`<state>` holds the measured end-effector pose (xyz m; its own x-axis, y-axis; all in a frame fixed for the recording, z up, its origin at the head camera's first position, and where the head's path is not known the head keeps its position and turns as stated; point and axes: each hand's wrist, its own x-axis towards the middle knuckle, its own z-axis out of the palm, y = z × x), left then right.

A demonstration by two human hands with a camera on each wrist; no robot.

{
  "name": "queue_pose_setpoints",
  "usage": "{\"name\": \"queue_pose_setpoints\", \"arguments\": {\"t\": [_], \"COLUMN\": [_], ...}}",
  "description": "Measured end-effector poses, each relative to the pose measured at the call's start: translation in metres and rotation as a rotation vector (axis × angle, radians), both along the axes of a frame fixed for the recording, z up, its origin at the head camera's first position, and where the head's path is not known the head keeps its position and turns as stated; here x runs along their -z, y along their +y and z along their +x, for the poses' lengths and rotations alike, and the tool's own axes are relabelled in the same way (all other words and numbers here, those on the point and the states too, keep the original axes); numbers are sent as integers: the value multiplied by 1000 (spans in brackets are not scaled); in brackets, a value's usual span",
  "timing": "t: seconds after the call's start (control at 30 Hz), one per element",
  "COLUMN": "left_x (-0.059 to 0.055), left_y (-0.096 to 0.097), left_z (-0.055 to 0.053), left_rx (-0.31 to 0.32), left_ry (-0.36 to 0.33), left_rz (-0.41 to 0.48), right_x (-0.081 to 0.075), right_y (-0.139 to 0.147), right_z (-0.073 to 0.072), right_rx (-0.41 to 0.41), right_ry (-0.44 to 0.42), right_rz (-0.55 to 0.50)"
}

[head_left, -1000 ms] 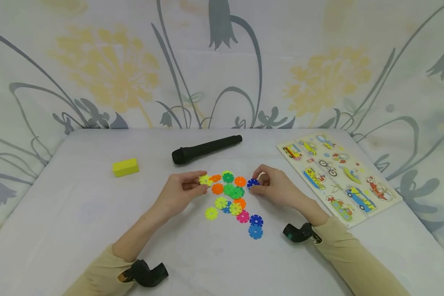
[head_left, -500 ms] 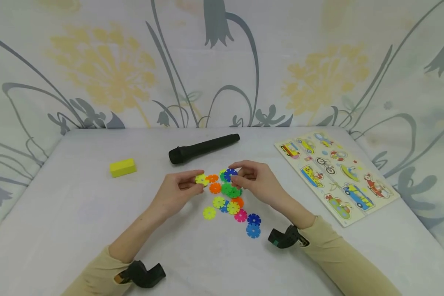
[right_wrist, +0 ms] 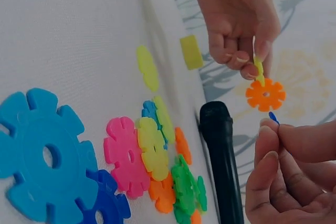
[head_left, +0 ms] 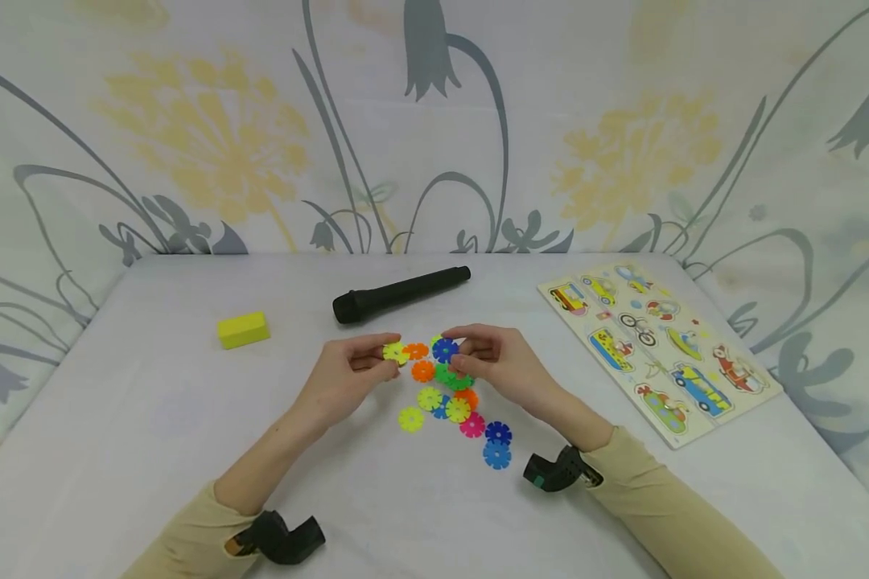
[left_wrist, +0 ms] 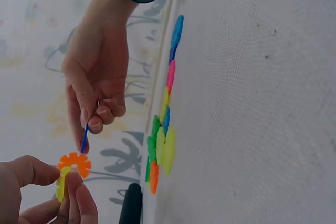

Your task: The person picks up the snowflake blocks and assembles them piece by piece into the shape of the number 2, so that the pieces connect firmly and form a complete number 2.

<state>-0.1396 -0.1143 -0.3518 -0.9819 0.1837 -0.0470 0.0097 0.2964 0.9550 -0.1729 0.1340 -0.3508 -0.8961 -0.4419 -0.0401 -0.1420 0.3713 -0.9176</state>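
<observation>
My left hand [head_left: 342, 376] pinches a yellow notched plastic disc [head_left: 393, 354]. An orange disc [right_wrist: 257, 99] is slotted onto it at an angle, as the right wrist view shows. Between thumb and fingers of my right hand [head_left: 505, 363] is a dark blue disc [head_left: 444, 350], seen edge-on in both wrist views. Its edge is right by the orange disc's rim; whether they touch I cannot tell. Both hands are raised above the table. Below them lie loose discs: an orange one [head_left: 423, 371], a pink one [head_left: 472, 425], a light blue one [head_left: 497, 454] and several others, some overlapping.
Behind the hands a black microphone [head_left: 401, 294] lies on the white-covered table [head_left: 152, 434]. A yellow block [head_left: 243, 330] sits to the left. On the right is a picture puzzle board [head_left: 659, 346] with vehicles. A flower-patterned cloth [head_left: 434, 161] hangs behind.
My right hand has moved left with the dark blue disc, up to the joined yellow and orange discs. My left hand has stayed nearly in place.
</observation>
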Motion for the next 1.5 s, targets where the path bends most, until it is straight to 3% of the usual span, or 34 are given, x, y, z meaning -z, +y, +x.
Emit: {"name": "queue_pose_setpoints", "arguments": {"t": [0.4, 1.5], "left_x": [3, 4], "left_y": [0, -1], "left_z": [-1, 1], "left_rx": [7, 107], "left_ry": [-11, 44], "left_rz": [1, 21], "right_x": [2, 2], "right_y": [-4, -4], "right_z": [1, 5], "right_rx": [-24, -65], "right_ry": [-60, -77], "right_rz": [-48, -88]}}
